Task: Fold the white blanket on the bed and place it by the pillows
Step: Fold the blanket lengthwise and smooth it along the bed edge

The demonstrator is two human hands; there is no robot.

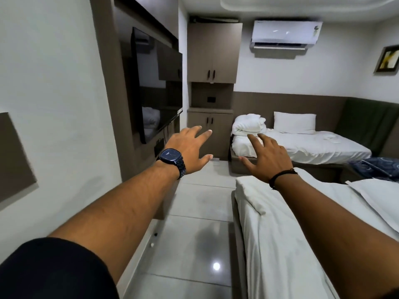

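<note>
Your left hand, dark watch on the wrist, and right hand, w/ a black bracelet, reach forward at frame center, fingers spread, both holding nothing. The white blanket sits bundled on the far bed, center-right, just beside a white pillow. A nearer bed fills the lower right; a TV hangs upper left, AC unit at top.
</note>
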